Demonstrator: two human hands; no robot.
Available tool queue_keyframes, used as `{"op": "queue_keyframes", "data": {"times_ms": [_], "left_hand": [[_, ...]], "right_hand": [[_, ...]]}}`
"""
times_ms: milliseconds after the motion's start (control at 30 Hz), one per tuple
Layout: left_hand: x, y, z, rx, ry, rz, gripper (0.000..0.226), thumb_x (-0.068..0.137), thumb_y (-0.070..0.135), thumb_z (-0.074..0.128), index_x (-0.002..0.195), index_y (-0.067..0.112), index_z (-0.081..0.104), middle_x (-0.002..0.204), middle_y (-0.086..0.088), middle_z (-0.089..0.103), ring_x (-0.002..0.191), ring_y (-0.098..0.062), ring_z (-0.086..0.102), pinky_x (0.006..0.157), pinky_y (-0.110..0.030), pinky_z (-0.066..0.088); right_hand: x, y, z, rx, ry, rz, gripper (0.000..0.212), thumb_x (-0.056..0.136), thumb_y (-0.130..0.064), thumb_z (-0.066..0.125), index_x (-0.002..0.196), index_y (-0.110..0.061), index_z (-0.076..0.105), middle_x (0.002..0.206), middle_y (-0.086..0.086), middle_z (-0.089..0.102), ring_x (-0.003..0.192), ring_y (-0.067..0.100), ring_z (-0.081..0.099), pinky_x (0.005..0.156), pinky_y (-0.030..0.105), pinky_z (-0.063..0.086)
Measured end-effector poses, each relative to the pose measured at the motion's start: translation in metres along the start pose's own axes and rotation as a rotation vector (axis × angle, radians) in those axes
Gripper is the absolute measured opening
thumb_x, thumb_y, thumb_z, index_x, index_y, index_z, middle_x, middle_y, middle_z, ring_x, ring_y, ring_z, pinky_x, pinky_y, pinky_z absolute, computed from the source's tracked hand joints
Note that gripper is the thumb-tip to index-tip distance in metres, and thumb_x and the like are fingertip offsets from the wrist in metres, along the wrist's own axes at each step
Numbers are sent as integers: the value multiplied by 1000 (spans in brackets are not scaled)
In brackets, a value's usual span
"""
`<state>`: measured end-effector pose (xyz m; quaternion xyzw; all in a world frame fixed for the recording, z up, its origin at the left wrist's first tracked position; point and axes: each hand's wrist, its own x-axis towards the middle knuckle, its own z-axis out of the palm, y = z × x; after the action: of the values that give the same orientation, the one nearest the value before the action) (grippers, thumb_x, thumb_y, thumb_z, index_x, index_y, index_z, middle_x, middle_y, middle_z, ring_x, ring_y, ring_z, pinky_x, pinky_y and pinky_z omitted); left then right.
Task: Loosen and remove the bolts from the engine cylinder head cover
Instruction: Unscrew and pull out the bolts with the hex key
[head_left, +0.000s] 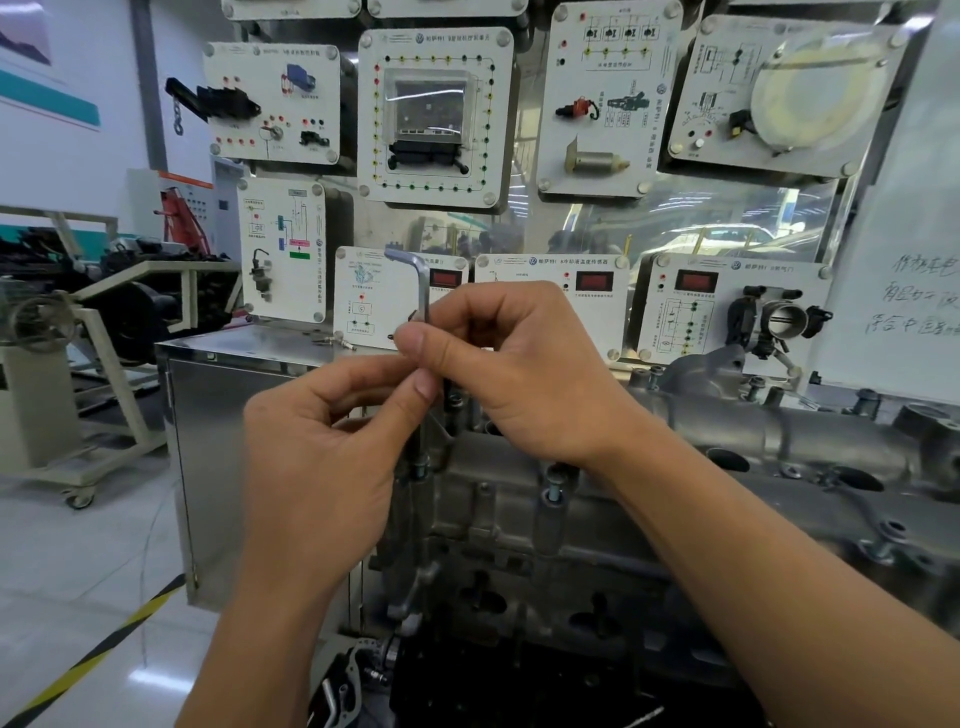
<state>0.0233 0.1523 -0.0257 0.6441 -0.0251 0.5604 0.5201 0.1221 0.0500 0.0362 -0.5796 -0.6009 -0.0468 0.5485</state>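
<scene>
While left hand (322, 457) pinches key (423, 283), right hand (519, 364) grips.

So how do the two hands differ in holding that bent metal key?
The right hand pinches the hex key higher up, toward its bend; the left hand pinches the shaft lower, nearer the bolt. The right hand reaches in over the engine; the left hand comes up beside it. Both use a thumb-and-finger pinch, key upright.
</scene>
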Motion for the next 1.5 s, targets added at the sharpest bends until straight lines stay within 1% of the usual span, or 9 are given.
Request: {"op": "queue_keyframes", "data": {"times_ms": [133,233,367,533,800,1000,1167,1300,1500], "left_hand": [[0,3,-3,99,-131,53,21,95,33,59,96,47,74,90,10,77,85,-14,74,72,-31,61],[0,5,-5,105,-159,60,21,95,27,60,96,44,73,91,16,77,87,-6,73,74,-21,59],[0,5,-3,56,-103,26,17,81,30,64,93,37,73,87,16,77,86,-5,74,73,-16,57],[0,3,0,23,0,-18,14,73,33,74,87,29,76,79,8,77,75,-13,75,67,-22,60],[-1,5,4,142,71,46,9,74,29,79,77,34,72,69,19,73,62,-1,70,58,-9,52],[-1,1,3,228,-114,65,17,95,33,58,92,38,74,82,15,74,79,-7,69,69,-23,53],[-1,3,-1,250,-193,132,26,100,27,49,99,41,70,86,18,74,78,-2,68,65,-9,48],[-2,2,2,201,-79,103,15,93,33,63,94,45,71,87,21,75,83,-1,72,71,-26,57],[-2,1,6,268,58,96,12,82,26,77,76,35,71,73,18,72,67,-4,70,63,-23,57]], "right_hand": [[0,2,-1,46,-38,25,14,95,-8,65,90,3,72,77,24,69,68,17,60,62,30,55],[1,3,0,55,-63,44,15,98,-9,61,96,-2,74,81,16,72,78,20,66,76,46,60],[0,2,0,68,-100,81,19,101,-8,55,109,-4,72,82,-13,70,80,0,67,74,23,57],[0,-1,1,45,3,17,10,91,-12,71,94,-3,74,71,16,69,58,22,60,56,27,53],[0,1,-1,118,43,13,12,85,-3,76,78,2,67,57,0,65,47,5,58,50,17,47],[0,0,0,36,9,33,12,93,-8,68,82,-13,67,65,5,62,53,8,50,51,21,44],[-1,1,0,49,-26,48,12,98,-6,59,93,-9,70,53,-15,57,52,-2,48,54,16,41],[-1,-2,1,59,-9,1,12,92,-13,71,92,-1,72,53,14,57,50,19,46,47,30,38],[0,1,-1,160,53,5,14,83,-3,78,78,6,68,53,-3,62,41,1,52,44,12,39]]}}
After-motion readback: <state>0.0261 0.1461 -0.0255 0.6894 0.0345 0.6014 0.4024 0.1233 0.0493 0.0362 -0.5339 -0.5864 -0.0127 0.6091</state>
